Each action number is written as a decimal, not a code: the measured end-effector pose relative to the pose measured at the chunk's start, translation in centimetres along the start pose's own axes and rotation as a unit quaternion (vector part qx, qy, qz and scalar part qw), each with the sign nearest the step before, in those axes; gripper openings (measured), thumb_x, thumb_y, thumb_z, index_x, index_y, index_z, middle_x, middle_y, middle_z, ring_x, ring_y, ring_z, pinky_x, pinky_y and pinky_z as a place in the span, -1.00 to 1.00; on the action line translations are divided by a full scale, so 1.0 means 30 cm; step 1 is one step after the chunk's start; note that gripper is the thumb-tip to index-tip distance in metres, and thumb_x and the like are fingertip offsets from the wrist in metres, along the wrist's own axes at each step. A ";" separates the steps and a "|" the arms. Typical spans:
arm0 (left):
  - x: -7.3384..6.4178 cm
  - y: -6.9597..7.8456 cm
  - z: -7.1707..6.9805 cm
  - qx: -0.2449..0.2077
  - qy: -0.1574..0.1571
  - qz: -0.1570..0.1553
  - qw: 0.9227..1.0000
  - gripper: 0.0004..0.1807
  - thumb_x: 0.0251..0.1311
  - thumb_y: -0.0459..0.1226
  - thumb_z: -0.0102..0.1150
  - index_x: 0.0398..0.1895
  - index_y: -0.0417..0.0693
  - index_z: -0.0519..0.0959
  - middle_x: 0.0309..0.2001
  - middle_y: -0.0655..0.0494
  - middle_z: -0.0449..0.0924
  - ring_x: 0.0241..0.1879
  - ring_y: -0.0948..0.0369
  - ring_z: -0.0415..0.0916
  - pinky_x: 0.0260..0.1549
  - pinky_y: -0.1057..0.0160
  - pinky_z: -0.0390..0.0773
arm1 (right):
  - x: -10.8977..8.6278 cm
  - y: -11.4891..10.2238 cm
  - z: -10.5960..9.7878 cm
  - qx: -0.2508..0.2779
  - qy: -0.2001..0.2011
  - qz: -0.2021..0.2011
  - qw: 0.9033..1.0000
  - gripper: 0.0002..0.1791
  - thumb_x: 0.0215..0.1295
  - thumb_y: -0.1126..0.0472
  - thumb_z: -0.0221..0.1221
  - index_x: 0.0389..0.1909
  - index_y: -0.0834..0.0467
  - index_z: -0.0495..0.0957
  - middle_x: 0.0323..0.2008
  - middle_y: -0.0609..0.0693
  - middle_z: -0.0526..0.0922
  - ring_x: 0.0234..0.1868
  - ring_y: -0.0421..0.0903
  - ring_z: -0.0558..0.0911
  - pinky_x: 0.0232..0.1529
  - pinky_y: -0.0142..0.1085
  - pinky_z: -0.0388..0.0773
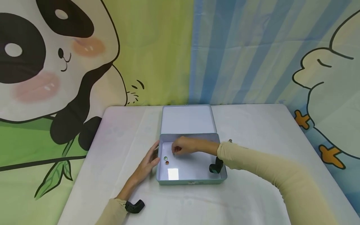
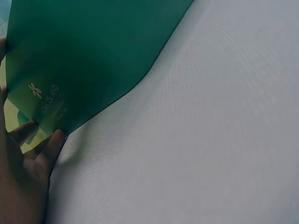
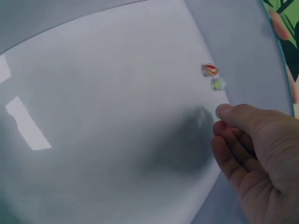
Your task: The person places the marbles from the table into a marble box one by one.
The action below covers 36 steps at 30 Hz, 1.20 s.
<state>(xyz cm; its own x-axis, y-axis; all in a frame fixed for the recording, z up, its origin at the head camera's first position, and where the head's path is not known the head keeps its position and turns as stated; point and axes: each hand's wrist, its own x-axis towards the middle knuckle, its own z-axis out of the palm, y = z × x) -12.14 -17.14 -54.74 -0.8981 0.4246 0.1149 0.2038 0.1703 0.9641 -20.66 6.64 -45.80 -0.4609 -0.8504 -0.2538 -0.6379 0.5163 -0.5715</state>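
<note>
On my head view I see the left hand, fingers extended, touching the box, two marbles inside. My left-wrist view shows its thumb against the green outside; on my right-wrist view the right hand pinches another marble over the box's floor

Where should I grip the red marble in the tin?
Pinch the red marble round its middle from above, coming from the right, I'd say: it's a small ball, with the green marble close beyond and the tin's left wall nearby.
</note>
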 end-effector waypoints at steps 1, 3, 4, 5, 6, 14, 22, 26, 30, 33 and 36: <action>0.000 -0.002 0.000 -0.001 0.000 0.001 1.000 -0.27 0.42 -0.25 -0.14 0.55 0.33 -0.15 0.56 -0.08 -0.11 0.42 -0.21 0.16 0.26 0.24 0.32 | 0.008 0.004 0.009 -0.003 0.001 0.000 1.000 -0.90 0.29 0.28 0.22 -0.23 0.19 0.64 -0.29 -0.03 0.68 -0.30 -0.29 0.54 -0.21 -0.54 0.48; -0.001 -0.003 0.000 -0.002 -0.002 0.006 1.000 -0.27 0.42 -0.26 -0.15 0.56 0.30 -0.15 0.56 -0.10 -0.12 0.42 -0.23 0.16 0.24 0.31 0.32 | 0.020 0.009 0.022 -0.011 0.005 -0.002 1.000 -0.91 0.27 0.27 0.24 -0.25 0.19 0.64 -0.32 -0.03 0.68 -0.34 -0.31 0.52 -0.25 -0.55 0.46; -0.001 -0.003 0.000 -0.002 -0.002 0.006 1.000 -0.27 0.42 -0.26 -0.15 0.56 0.30 -0.15 0.56 -0.10 -0.13 0.42 -0.23 0.16 0.24 0.33 0.32 | 0.024 0.012 0.026 -0.014 0.008 -0.004 1.000 -0.91 0.26 0.27 0.25 -0.26 0.19 0.64 -0.33 -0.03 0.68 -0.35 -0.31 0.52 -0.26 -0.56 0.46; -0.002 -0.002 -0.001 -0.002 -0.002 0.007 1.000 -0.27 0.42 -0.27 -0.15 0.56 0.29 -0.15 0.56 -0.10 -0.13 0.42 -0.23 0.16 0.24 0.33 0.31 | 0.026 0.012 0.029 -0.014 0.010 -0.006 1.000 -0.92 0.25 0.28 0.26 -0.27 0.20 0.64 -0.34 -0.02 0.69 -0.36 -0.30 0.52 -0.27 -0.56 0.46; -0.003 -0.002 -0.002 0.000 -0.001 0.005 1.000 -0.27 0.42 -0.27 -0.15 0.56 0.28 -0.15 0.56 -0.12 -0.12 0.41 -0.23 0.18 0.23 0.31 0.32 | 0.029 0.013 0.032 -0.016 0.015 -0.010 1.000 -0.92 0.24 0.29 0.27 -0.27 0.20 0.64 -0.35 -0.01 0.68 -0.36 -0.30 0.52 -0.28 -0.56 0.46; -0.002 -0.002 -0.004 0.005 0.000 0.004 1.000 -0.27 0.42 -0.27 -0.16 0.55 0.33 -0.14 0.56 -0.13 -0.11 0.41 -0.23 0.17 0.25 0.27 0.32 | 0.034 0.023 0.039 -0.017 0.018 -0.002 1.000 -0.92 0.24 0.28 0.27 -0.28 0.19 0.64 -0.35 -0.03 0.68 -0.36 -0.30 0.52 -0.27 -0.55 0.47; -0.003 0.001 0.007 0.001 -0.002 -0.002 1.000 -0.27 0.42 -0.25 -0.15 0.55 0.33 -0.15 0.56 -0.14 -0.12 0.41 -0.24 0.16 0.27 0.06 0.32 | 0.026 0.017 0.027 -0.032 0.015 0.011 0.999 -0.84 0.23 0.24 0.28 -0.22 0.23 0.65 -0.30 0.01 0.71 -0.31 -0.24 0.59 -0.24 -0.53 0.51; -0.001 0.004 0.016 -0.001 -0.003 -0.005 1.000 -0.27 0.41 -0.26 -0.15 0.55 0.32 -0.15 0.56 -0.14 -0.12 0.42 -0.24 0.15 0.27 -0.15 0.28 | -0.025 -0.012 -0.038 -0.027 0.033 0.006 0.999 -0.70 0.26 0.21 0.26 -0.06 0.31 0.63 -0.19 0.09 0.71 -0.22 -0.18 0.64 -0.17 -0.50 0.54; 0.002 0.004 0.014 -0.002 0.002 -0.002 1.000 -0.26 0.41 -0.27 -0.13 0.56 0.30 -0.14 0.56 -0.12 -0.11 0.43 -0.24 0.14 0.28 -0.24 0.25 | -0.131 -0.062 -0.158 0.001 0.086 -0.016 0.996 -0.67 0.27 0.22 0.25 0.00 0.32 0.62 -0.17 0.11 0.68 -0.18 -0.13 0.65 -0.12 -0.44 0.60; 0.000 0.001 0.008 0.005 0.006 -0.002 1.000 -0.26 0.40 -0.27 -0.13 0.56 0.31 -0.14 0.56 -0.12 -0.11 0.43 -0.24 0.12 0.28 -0.27 0.24 | -0.223 -0.084 -0.241 0.015 0.130 -0.029 0.991 -0.69 0.27 0.26 0.24 -0.01 0.31 0.62 -0.21 0.09 0.67 -0.19 -0.10 0.66 -0.12 -0.39 0.63; -0.005 -0.002 0.004 0.009 0.007 -0.011 1.000 -0.26 0.41 -0.24 -0.13 0.55 0.36 -0.15 0.56 -0.09 -0.11 0.44 -0.22 0.11 0.28 -0.26 0.25 | -0.317 -0.076 -0.291 0.009 0.165 -0.020 0.986 -0.71 0.26 0.28 0.23 -0.02 0.29 0.62 -0.21 0.08 0.67 -0.19 -0.09 0.67 -0.13 -0.36 0.64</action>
<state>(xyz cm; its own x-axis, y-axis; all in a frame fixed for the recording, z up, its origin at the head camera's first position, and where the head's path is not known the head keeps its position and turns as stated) -11.96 -17.10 -54.83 -0.9080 0.4075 0.0977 0.1916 0.1961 0.9617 -20.21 14.45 -35.27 -0.6123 -0.7899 0.0349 -0.6506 0.4783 -0.5899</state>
